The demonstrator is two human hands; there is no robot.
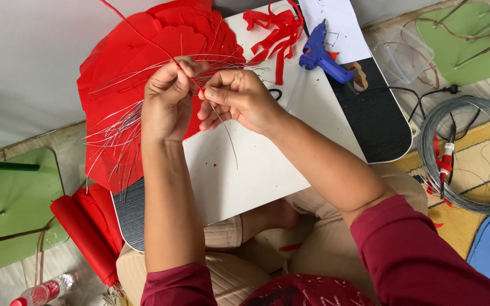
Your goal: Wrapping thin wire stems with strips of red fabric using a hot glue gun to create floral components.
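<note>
Wire (226, 129), thin and silver, partly wrapped in red: upper centre of the frame, pinched between both hands above a white sheet (245, 170). Left hand (168, 99): fingers closed on the red-wrapped upper part of the wire. Right hand (239, 97): fingertips pinched shut on the same wire just beside the left, bare lower end curving down over the sheet.

Red paper petals (137, 62): large stack, upper left, under and behind the left hand, with a spray of loose silver wires (114, 133) lying across it.
Red paper strips (276, 28): top centre, on the sheet.
Blue glue gun (321, 54): upper right of centre, lying on the sheet's edge.
Dark ribbed board (375, 119): beneath the sheet, resting on the person's lap.
Coil of grey wire (466, 153): right edge, on the floor.
Rolled red paper (86, 226): lower left.
Green paper (12, 209): left edge.
</note>
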